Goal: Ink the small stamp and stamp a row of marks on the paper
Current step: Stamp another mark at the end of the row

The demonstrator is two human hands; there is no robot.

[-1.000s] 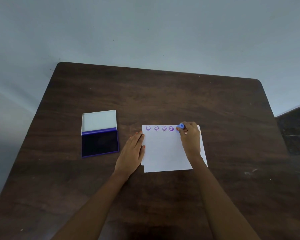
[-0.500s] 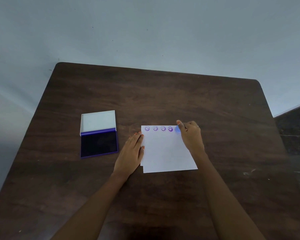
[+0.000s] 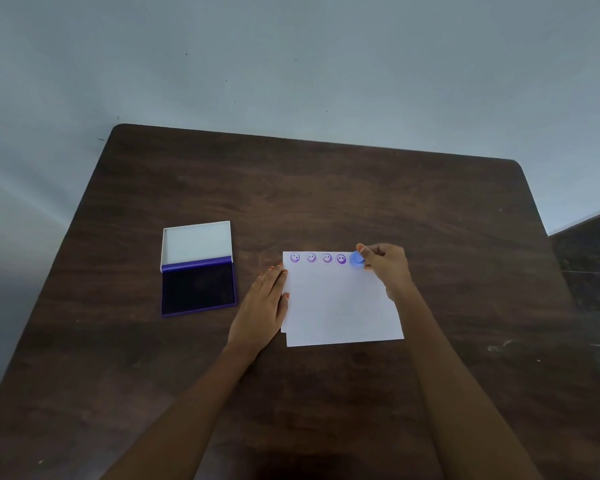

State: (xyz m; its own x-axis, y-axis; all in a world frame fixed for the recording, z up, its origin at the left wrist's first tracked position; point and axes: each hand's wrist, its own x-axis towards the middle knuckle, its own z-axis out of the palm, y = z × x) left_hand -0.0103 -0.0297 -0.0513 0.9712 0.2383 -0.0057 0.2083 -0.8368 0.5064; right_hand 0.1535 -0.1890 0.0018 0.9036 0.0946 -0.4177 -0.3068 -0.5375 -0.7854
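Note:
White paper (image 3: 340, 306) lies on the dark wooden table (image 3: 326, 202). Along its top edge runs a row of several purple smiley marks (image 3: 317, 258). My right hand (image 3: 387, 268) pinches the small blue round stamp (image 3: 356, 260) just right of the last mark, at the paper's top edge. My left hand (image 3: 262, 303) lies flat, fingers together, on the paper's left edge. The open ink pad (image 3: 199, 289) with its white lid raised sits to the left of the paper.
A pale wall stands behind the table's far edge. A dark floor strip (image 3: 589, 258) shows at the right beyond the table edge. Bare tabletop surrounds the paper and the ink pad.
My right hand has shifted slightly right and turned, so the stamp's blue round end now faces me beside the last mark. The left hand has stayed put on the paper's edge.

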